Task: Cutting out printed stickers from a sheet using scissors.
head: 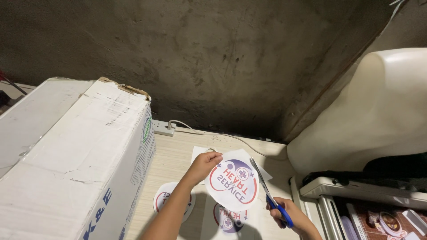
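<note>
I see the big white cardboard box crowding the desk's left edge; my left hand, raised, pinches the round printed sticker sheet above the desk; my right hand grips blue-handled scissors, blades at its right edge.

The round paper cutout was white with a red-and-purple emblem. The scissors had blue handles. The large carton at left was white with blue lettering.

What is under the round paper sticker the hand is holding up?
Under the held round red-and-purple printed paper, another printed round cutout lies on the pale wooden table. Its upper part is covered.
</note>
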